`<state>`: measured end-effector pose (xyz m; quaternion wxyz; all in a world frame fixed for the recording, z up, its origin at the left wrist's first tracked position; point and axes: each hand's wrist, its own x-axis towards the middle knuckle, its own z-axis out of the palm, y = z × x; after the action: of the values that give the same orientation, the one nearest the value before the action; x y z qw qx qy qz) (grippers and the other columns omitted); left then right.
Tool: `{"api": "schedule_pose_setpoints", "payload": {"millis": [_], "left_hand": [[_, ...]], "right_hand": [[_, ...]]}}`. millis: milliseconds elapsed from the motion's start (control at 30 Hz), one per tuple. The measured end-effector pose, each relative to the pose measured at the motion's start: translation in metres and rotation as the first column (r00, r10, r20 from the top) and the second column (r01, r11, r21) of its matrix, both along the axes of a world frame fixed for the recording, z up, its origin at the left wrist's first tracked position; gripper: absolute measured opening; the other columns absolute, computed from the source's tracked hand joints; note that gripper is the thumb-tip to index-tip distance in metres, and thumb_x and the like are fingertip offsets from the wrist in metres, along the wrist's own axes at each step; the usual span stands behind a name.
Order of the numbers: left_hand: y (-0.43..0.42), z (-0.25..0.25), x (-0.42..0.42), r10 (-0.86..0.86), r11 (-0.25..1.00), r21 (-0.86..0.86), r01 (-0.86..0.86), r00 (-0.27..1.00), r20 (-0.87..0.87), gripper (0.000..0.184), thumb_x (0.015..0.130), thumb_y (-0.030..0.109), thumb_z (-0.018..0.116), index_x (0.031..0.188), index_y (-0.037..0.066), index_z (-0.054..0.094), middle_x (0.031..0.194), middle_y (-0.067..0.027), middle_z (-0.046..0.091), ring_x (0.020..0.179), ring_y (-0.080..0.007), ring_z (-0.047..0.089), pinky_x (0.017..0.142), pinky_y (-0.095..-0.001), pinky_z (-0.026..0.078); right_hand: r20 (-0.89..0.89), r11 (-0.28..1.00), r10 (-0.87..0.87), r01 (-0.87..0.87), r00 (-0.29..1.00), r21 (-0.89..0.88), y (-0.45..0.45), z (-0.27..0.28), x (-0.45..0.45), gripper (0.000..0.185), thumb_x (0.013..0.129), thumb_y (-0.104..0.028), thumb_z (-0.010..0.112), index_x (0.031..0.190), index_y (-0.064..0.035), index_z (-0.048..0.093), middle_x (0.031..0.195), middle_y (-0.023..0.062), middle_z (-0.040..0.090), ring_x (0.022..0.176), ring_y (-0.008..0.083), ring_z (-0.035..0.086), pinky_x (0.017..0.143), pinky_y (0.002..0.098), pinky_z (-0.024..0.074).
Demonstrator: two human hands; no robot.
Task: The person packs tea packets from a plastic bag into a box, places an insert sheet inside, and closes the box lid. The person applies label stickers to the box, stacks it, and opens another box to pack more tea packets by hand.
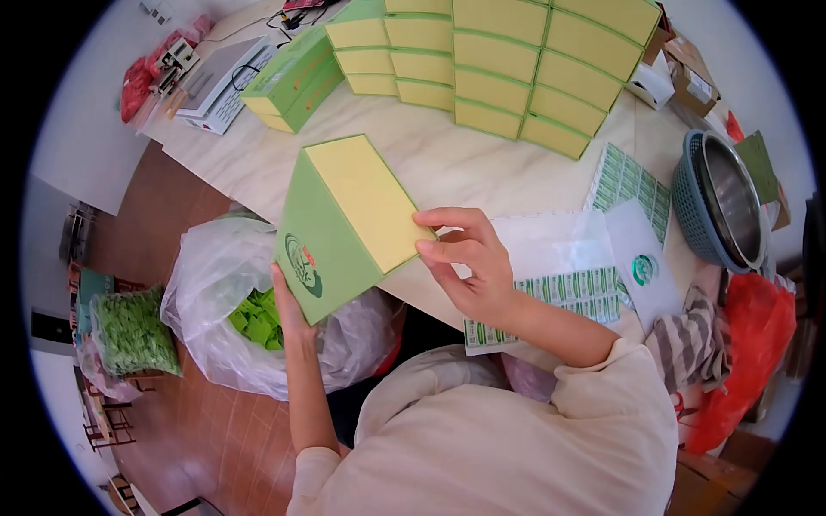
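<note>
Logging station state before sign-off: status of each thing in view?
Green-and-yellow box: held in left hand and right hand, looks closed
Boxes at the back: stacked
Clear plastic bag: open, green packets inside
Metal bowl: nested in blue basket
Red plastic bag: crumpled

Smooth, matt card, by the look of it, on the green-and-yellow box (348,228)! Crinkled, glossy plastic on the see-through bag (211,301); smooth marble-look tabletop (249,172); shiny metal bowl (730,202), plastic colander (688,206), soft cloth on the striped towel (684,344).
</note>
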<state>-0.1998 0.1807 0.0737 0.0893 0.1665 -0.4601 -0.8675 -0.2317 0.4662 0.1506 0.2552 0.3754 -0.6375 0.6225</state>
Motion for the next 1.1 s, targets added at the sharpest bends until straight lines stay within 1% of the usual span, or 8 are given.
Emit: {"api": "schedule_pose_setpoints", "payload": {"millis": [267, 333, 433, 567, 667, 733, 867, 1100], "left_hand": [[0.004, 0.015, -0.002, 0.170, 0.955, -0.227, -0.191, 0.979, -0.110, 0.048, 0.100, 0.032, 0.042, 0.141, 0.010, 0.031, 0.133, -0.0121, 0.047, 0.117, -0.0234, 0.051, 0.096, -0.0348, 0.044], [0.010, 0.016, -0.005, 0.191, 0.940, -0.280, -0.194, 0.981, -0.039, 0.046, 0.100, 0.028, 0.044, 0.140, 0.009, 0.032, 0.131, -0.0118, 0.047, 0.115, -0.0223, 0.051, 0.096, -0.0340, 0.044], [0.017, 0.020, -0.017, 0.160, 0.953, -0.271, -0.138, 0.985, 0.061, 0.042, 0.099, 0.021, 0.044, 0.138, 0.011, 0.034, 0.127, -0.0104, 0.048, 0.112, -0.0201, 0.050, 0.093, -0.0312, 0.043], [0.019, 0.017, -0.026, 0.195, 0.948, -0.266, -0.174, 0.980, 0.051, 0.040, 0.099, 0.021, 0.043, 0.138, 0.012, 0.035, 0.127, -0.0095, 0.048, 0.114, -0.0197, 0.048, 0.093, -0.0309, 0.043], [0.019, 0.030, -0.027, 0.170, 0.984, -0.063, -0.167, 0.985, 0.039, 0.038, 0.099, 0.022, 0.043, 0.136, 0.013, 0.037, 0.127, -0.0083, 0.048, 0.115, -0.0195, 0.047, 0.095, -0.0307, 0.042], [0.014, 0.034, -0.027, 0.079, 0.989, 0.124, -0.081, 0.997, 0.024, 0.036, 0.100, 0.023, 0.042, 0.134, 0.013, 0.039, 0.124, -0.0069, 0.050, 0.113, -0.0195, 0.049, 0.096, -0.0302, 0.041], [-0.001, 0.024, -0.027, 0.039, 0.983, 0.179, -0.038, 0.999, -0.003, 0.035, 0.099, 0.026, 0.044, 0.132, 0.013, 0.041, 0.122, -0.0057, 0.050, 0.115, -0.0186, 0.047, 0.098, -0.0316, 0.039], [-0.015, 0.015, -0.027, -0.027, 0.996, 0.090, 0.029, 0.999, -0.021, 0.037, 0.098, 0.028, 0.048, 0.131, 0.011, 0.042, 0.123, -0.0033, 0.049, 0.117, -0.0148, 0.043, 0.101, -0.0310, 0.033]], "right_hand": [[0.117, 0.963, -0.249, 0.232, 0.961, 0.139, 0.006, -0.033, -0.025, 0.031, 0.078, -0.001, 0.071, 0.104, -0.0026, 0.054, 0.117, 0.0179, 0.054, 0.093, 0.0255, 0.060, 0.077, 0.0305, 0.0519], [0.507, 0.968, -0.249, 0.217, 0.825, 0.123, 0.010, -0.051, -0.041, 0.027, 0.084, -0.012, 0.068, 0.102, -0.0005, 0.053, 0.107, 0.0180, 0.058, 0.090, 0.0248, 0.061, 0.080, 0.0313, 0.0502], [0.668, 0.958, -0.286, 0.179, 0.687, 0.225, 0.015, -0.070, -0.048, 0.027, 0.088, -0.020, 0.065, 0.098, 0.0017, 0.053, 0.094, 0.0156, 0.060, 0.084, 0.0229, 0.060, 0.077, 0.0315, 0.0496], [0.552, 0.851, -0.484, 0.221, 0.679, 0.476, 0.017, -0.056, -0.049, 0.030, 0.090, -0.026, 0.063, 0.095, 0.0021, 0.054, 0.086, 0.0140, 0.059, 0.076, 0.0232, 0.057, 0.071, 0.0337, 0.0474], [0.426, 0.747, -0.577, 0.240, 0.697, 0.619, 0.021, -0.055, -0.052, 0.032, 0.091, -0.029, 0.061, 0.094, 0.0022, 0.054, 0.085, 0.0148, 0.059, 0.076, 0.0246, 0.056, 0.071, 0.0351, 0.0467], [0.414, 0.753, -0.552, 0.219, 0.724, 0.621, 0.019, -0.056, -0.053, 0.033, 0.091, -0.031, 0.060, 0.093, 0.0019, 0.054, 0.083, 0.0150, 0.058, 0.076, 0.0253, 0.055, 0.071, 0.0356, 0.0457], [0.432, 0.769, -0.531, 0.201, 0.729, 0.607, 0.021, -0.062, -0.059, 0.032, 0.092, -0.030, 0.059, 0.086, 0.0006, 0.049, 0.078, 0.0126, 0.053, 0.070, 0.0217, 0.049, 0.068, 0.0328, 0.0434], [0.483, 0.790, -0.483, 0.124, 0.730, 0.601, 0.032, -0.064, -0.063, 0.037, 0.095, -0.032, 0.055, 0.081, 0.0012, 0.047, 0.072, 0.0055, 0.049, 0.068, 0.0154, 0.041, 0.064, 0.0295, 0.0392]]}}
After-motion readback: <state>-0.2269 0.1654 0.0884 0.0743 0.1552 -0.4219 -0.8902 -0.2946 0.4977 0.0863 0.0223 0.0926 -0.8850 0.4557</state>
